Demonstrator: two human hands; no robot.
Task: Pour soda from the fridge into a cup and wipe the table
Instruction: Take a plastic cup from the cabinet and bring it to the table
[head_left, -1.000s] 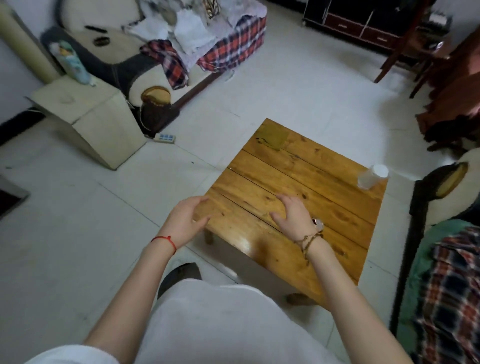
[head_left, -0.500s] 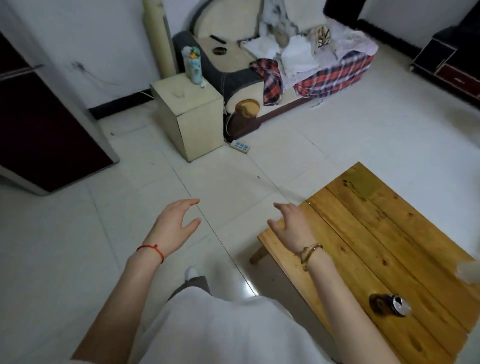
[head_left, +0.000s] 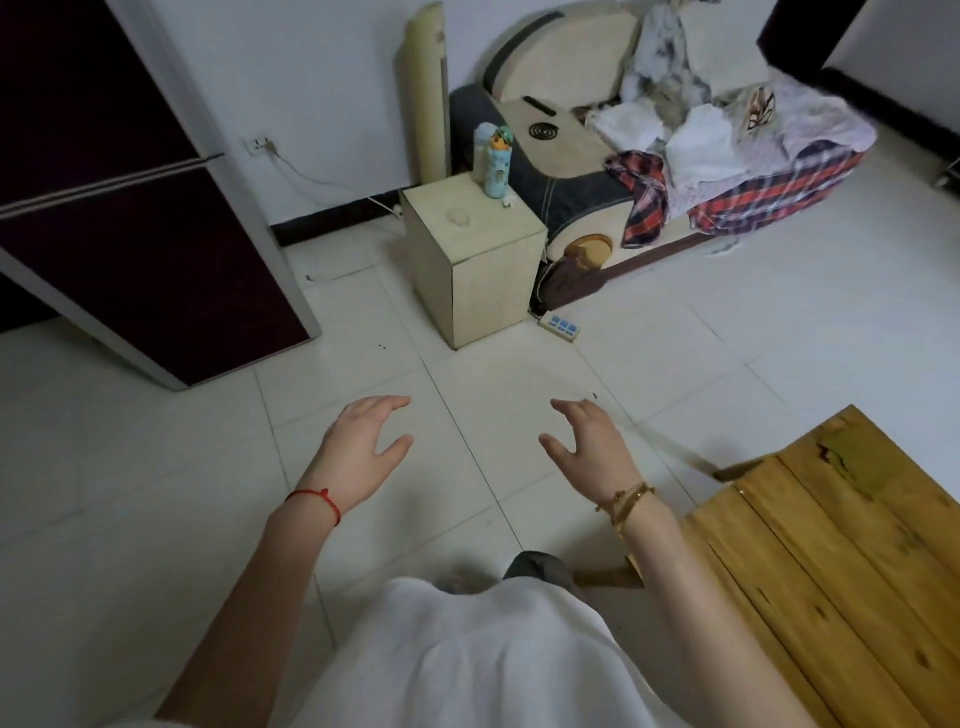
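A dark maroon fridge (head_left: 130, 208) with a silver frame stands at the far left, its doors closed. The low wooden table (head_left: 841, 571) fills the lower right corner; only its bare planks show, and the cup and the can are out of frame. My left hand (head_left: 358, 447) and my right hand (head_left: 589, 449) hover above the white tiled floor, both empty with fingers loosely spread. Neither hand touches the table or the fridge.
A pale wooden cabinet (head_left: 472, 260) stands ahead, bearing a cartoon bottle (head_left: 493, 161). Behind it a sofa (head_left: 649, 171) is piled with cloths and a plaid blanket. A power strip (head_left: 560, 327) lies on the floor by the cabinet. A rolled mat (head_left: 423, 88) leans on the wall.
The view has swung left, away from the table toward the fridge. Both hands came off the tabletop and now hang over the floor. The cup and can have left the frame.
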